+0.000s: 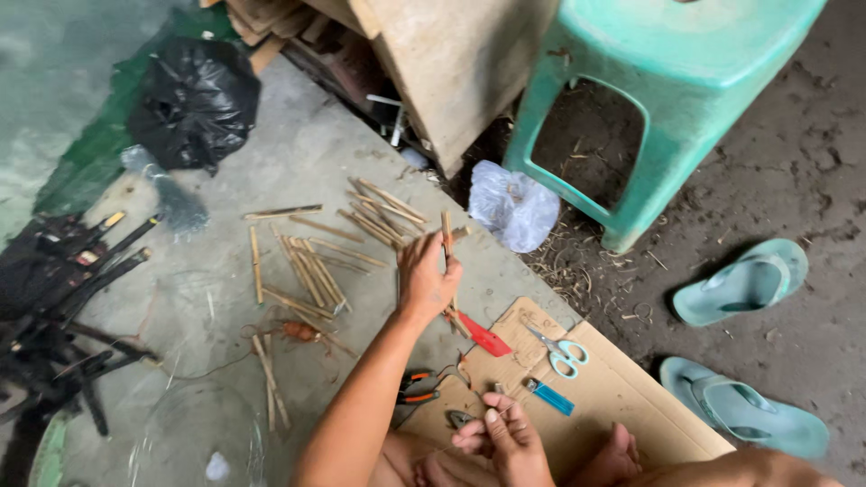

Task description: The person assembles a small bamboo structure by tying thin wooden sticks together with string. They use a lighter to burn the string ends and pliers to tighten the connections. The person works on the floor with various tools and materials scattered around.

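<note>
In the head view, the left hand is stretched out to about twelve o'clock of the person's knees, its fingers closed around a short flat bamboo stick held upright, the stick's upper end standing clear above the fingers. The right hand sits close to the body at about six o'clock of the left hand, fingers pinched narrowly together on something small that cannot be made out. At nine to eleven o'clock of the left hand a scatter of split bamboo sticks lies on the grey concrete floor, well apart from the right hand. Between the two hands, on a flat sheet of brown cardboard, lie a red-handled cutter, pale blue-handled scissors and a small blue tool. Orange-handled pliers lie at nine o'clock of the right hand. A teal plastic stool stands at two o'clock, with two teal rubber sandals at three o'clock.
</note>
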